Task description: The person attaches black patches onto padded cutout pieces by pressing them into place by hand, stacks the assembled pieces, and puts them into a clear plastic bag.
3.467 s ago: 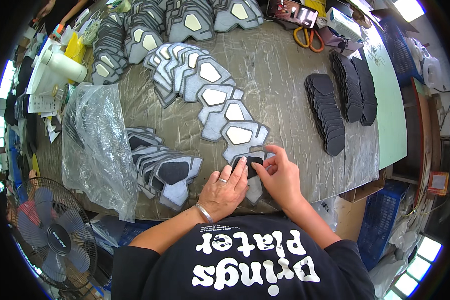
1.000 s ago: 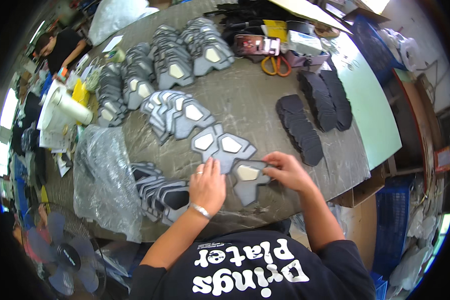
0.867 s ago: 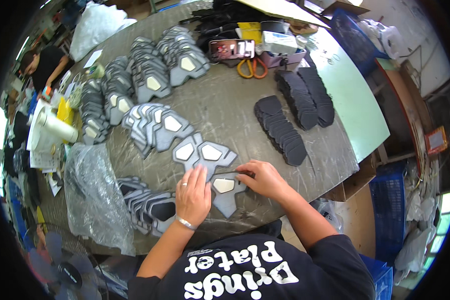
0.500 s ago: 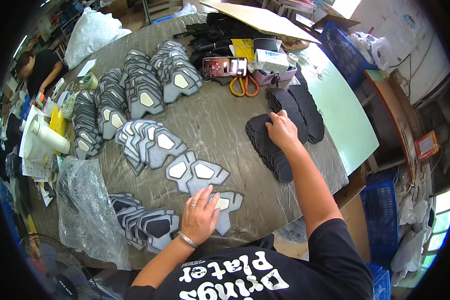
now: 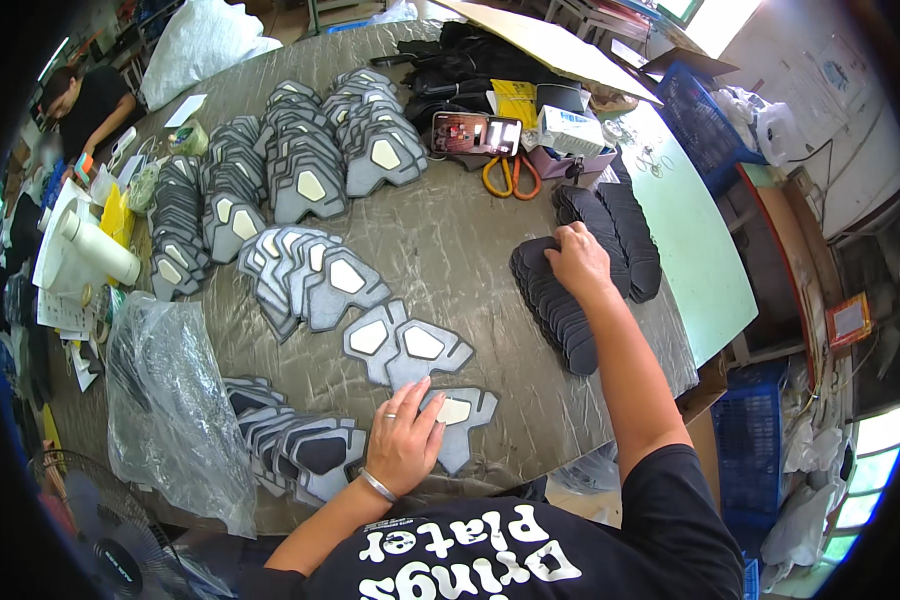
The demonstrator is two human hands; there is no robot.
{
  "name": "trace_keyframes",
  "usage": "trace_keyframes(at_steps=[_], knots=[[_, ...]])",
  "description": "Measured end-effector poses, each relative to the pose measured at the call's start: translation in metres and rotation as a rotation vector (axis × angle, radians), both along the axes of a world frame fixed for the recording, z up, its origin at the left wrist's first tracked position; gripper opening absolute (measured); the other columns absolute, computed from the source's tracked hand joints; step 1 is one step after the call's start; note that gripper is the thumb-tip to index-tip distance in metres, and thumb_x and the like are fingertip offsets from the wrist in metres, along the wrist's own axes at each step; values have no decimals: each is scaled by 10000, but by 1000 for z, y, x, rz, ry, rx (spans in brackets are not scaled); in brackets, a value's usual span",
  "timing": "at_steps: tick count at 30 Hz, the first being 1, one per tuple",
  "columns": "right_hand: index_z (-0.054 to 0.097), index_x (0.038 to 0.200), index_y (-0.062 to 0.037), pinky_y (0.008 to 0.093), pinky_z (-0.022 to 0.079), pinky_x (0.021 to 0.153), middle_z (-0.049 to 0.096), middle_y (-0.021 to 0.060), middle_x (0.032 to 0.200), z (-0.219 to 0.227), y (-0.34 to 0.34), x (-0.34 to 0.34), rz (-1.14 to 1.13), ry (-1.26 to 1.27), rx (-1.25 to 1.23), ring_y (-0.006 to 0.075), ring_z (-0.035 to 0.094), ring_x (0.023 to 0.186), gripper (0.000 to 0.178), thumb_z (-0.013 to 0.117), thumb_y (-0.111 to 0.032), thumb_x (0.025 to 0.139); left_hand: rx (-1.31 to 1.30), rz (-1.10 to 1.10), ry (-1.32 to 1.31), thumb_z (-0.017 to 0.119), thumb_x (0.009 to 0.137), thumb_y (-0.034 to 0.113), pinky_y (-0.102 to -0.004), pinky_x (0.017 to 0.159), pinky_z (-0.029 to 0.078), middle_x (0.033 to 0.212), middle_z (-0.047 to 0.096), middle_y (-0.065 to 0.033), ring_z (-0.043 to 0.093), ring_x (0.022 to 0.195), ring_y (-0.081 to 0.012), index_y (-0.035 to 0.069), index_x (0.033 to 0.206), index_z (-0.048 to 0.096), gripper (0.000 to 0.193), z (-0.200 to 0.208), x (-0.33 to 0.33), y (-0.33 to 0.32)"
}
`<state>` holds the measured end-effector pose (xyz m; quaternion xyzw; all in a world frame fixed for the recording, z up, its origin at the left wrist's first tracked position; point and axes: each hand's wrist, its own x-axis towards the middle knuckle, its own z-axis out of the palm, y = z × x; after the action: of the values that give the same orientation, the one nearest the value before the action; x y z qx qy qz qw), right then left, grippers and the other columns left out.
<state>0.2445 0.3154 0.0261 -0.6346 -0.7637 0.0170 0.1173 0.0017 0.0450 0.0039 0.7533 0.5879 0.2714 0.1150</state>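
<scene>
head view: we saw our left hand lying flat, fingers spread & open, pressing on the nearest grey shaped piece w/ a pale centre patch, near the front edge of the counter. nothing gripped there, just palm & fingertips on top. that piece sat at the end of a row of similar grey pieces running diagonally up-left across the counter. just left of the hand was a fanned batch of grey pieces w/ dark centres, partly under a clear plastic bag.

our right hand was stretched out well apart from the left, fingers curled down onto the overlapping row of black flat pieces on the right side of the counter; we couldn't tell if it actually pinched one or only touched the top.

farther back: more stacks of grey pieces, orange-handled scissors, a phone & a small white box. a white roll lay at the left edge. another person sat at the far left corner.
</scene>
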Motion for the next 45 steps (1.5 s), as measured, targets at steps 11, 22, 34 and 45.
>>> trace_keyframes(at_steps=[11, 22, 34, 45], knots=[[693, 929, -69, 423, 519, 869, 650, 121, 1004, 20, 24, 15, 177, -94, -251, 321, 634, 1027, 135, 680, -156, 825, -21, 19, -38, 679, 839, 162, -447, 1030, 390, 1367, 535, -161, 491, 1262, -346, 53, 1234, 624, 413, -1, 0, -6], [634, 819, 22, 399, 514, 809, 672, 187, 1080, 32, 8, 20, 335, 268, -343, 331, 647, 1000, 137, 653, -110, 790, -43, 24, -12, 676, 844, 172, -449, 1019, 388, 1369, 534, -163, 496, 1260, -342, 57, 1233, 623, 408, -4, 1, -5], [655, 909, -19, 203, 414, 615, 580, -55, 796, 40, -109, -3, 240, 991, -719, 24, 504, 712, 156, 665, -172, 938, 11, 40, -11, 745, 804, 163, -412, 962, 421, 1269, 588, -111, 540, 1191, -288, 30, 1212, 623, 447, 2, -8, -19], [669, 847, 57, 289, 470, 561, 642, 70, 667, 3, -176, -53, 174, 677, -792, 101, 569, 609, 298, 715, -235, 883, 31, -45, 7, 755, 777, 135, -382, 903, 473, 1154, 654, -98, 598, 1102, -251, 7, 1109, 675, 365, -6, -3, -33]])
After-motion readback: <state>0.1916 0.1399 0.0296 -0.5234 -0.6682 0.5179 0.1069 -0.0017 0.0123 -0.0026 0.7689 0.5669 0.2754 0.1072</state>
